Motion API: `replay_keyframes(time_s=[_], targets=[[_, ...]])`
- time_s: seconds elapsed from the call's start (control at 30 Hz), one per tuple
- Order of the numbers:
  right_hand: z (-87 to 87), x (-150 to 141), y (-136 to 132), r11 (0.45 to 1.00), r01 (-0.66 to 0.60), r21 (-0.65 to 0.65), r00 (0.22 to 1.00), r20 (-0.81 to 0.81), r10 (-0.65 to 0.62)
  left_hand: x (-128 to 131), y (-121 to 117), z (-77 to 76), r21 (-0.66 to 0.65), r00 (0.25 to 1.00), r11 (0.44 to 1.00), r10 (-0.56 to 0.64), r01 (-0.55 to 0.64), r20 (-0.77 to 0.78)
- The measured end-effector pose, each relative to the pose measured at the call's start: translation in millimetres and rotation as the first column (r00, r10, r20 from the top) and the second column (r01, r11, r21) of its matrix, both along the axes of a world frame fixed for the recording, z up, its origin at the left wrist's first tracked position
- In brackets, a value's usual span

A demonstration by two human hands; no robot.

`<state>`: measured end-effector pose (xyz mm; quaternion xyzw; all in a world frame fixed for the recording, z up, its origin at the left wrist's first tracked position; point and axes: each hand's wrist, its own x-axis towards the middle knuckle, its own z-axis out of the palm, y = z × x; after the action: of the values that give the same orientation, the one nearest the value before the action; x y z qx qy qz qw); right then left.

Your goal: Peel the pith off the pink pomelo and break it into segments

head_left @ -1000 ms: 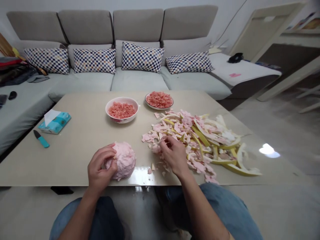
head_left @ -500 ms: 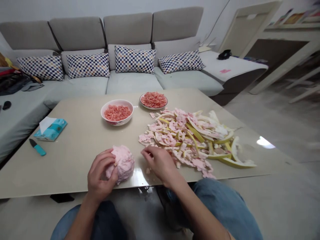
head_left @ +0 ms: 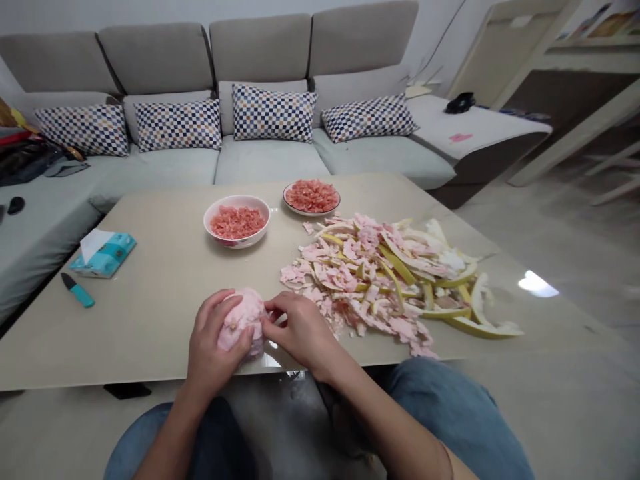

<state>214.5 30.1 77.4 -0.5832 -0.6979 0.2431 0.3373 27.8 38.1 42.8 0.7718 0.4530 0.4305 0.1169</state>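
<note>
Both hands on the pink pith-covered fruit (head_left: 239, 325), which sits at the near edge of the surface (head_left: 160, 293). Left hand (head_left: 214, 347) cups it from the near side, fingers wrapped round. Right hand (head_left: 299, 331) pinches at its right flank, fingertips closed, seemingly on a bit of pith; view poor there. Peel pile (head_left: 390, 277) just right. Two bowls of flesh (head_left: 237, 222) (head_left: 311, 197) farther back. Knife (head_left: 77, 290) and tissue pack (head_left: 104, 252) far left. Risk: fruit so near the edge may roll off if the left grip slackens during a hard pull.
</note>
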Motion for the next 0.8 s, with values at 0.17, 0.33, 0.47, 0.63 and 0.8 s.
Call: replay_keyframes(time_s=[0.17, 0.33, 0.47, 0.63, 0.8], targets=[[-10.5, -6, 4, 0.992, 0.110, 0.062, 0.994, 0.002, -0.111, 2, 3, 2.7, 0.018, 1.000, 1.000, -0.003, 0.002, 0.018], [-18.8, 2, 1, 0.999, 0.038, 0.031, 0.971, -0.238, -0.030, -1, 3, 0.4, 0.019, 1.000, 1.000, -0.014, 0.013, 0.028], [-16.9, 2, -3, 0.998, 0.054, -0.006, 0.974, -0.218, -0.054, -2, 3, -0.4, 0.012, 1.000, 1.000, -0.023, 0.023, 0.019], [-14.7, -9, 2, 0.987, 0.144, 0.070, 0.988, -0.061, -0.140, -2, 5, 1.4, 0.008, 1.000, 1.000, -0.027, 0.027, 0.015], [-28.3, -2, 13, 0.972, 0.229, 0.051, 0.970, -0.090, -0.224, -3, 7, 2.3, 0.006, 0.999, 0.999, -0.033, 0.033, 0.036]])
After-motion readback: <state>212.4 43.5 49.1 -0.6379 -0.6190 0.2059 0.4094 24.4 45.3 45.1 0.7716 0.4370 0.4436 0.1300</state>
